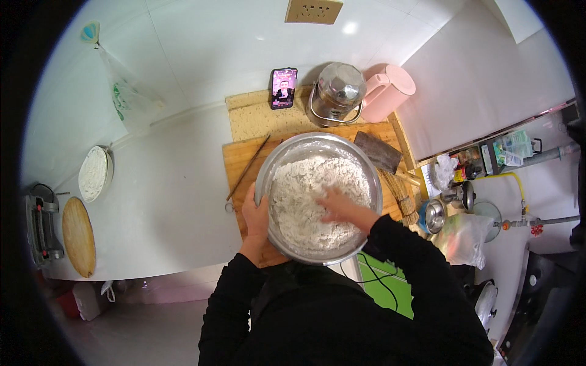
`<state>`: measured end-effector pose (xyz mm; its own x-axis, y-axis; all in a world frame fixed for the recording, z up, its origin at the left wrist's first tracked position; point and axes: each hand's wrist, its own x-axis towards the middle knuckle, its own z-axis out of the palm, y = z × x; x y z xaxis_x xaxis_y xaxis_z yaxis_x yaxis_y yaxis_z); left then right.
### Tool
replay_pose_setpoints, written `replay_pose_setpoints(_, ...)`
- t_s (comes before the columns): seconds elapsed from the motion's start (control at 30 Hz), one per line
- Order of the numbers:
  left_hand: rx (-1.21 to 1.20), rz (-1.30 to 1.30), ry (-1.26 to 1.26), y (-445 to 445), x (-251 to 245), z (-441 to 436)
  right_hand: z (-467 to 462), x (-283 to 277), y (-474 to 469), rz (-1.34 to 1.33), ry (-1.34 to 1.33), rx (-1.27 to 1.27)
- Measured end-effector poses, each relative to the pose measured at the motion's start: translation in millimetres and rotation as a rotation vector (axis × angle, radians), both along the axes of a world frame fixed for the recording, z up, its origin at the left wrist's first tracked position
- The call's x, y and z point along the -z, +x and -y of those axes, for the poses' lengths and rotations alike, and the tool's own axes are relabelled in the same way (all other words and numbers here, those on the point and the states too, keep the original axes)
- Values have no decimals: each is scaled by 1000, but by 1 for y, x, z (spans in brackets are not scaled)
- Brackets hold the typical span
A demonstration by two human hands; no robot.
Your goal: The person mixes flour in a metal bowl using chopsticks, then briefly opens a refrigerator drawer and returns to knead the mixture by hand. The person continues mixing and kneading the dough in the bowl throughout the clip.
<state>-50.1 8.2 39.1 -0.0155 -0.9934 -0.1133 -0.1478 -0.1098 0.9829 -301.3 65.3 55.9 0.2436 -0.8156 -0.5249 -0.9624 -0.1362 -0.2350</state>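
A wide stainless-steel bowl (373,183) sits on a wooden board, its floor covered by white, crumbly flour (297,192). My left hand (256,217) grips the bowl's left rim, thumb over the edge and fingers along the outer wall. Inside the bowl, my right hand (341,208) touches the flour right of the middle. Its fingers look spread but are blurred, and no separate object shows in them. The wooden cutting board (242,164) is partly hidden beneath the bowl.
A thin rolling pin (248,167), a cleaver blade (378,152) and a straw brush (399,196) surround the bowl. Behind stand a phone (283,89), a steel pot (336,94) and a pink kettle (389,94). A bowl of flour (94,174) and an oval wooden board (78,237) lie far left.
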Motion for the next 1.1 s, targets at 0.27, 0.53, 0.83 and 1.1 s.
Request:
replay_pose_setpoints(0.27, 43, 32, -24, 1, 0, 2, 49, 23, 70, 42, -296, -273)
replay_pose_setpoints(0.53, 16, -57, 51, -1, -5, -2, 5, -3, 6, -3, -69, 45)
replay_pose_setpoints(0.83, 36, 4, 23, 0, -5, -1, 59, 17, 59, -87, -347, -304)
replay_pose_setpoints(1.1, -2, -89, 25, -1, -6, -1, 3, -14, -36, -108, -50, 97)
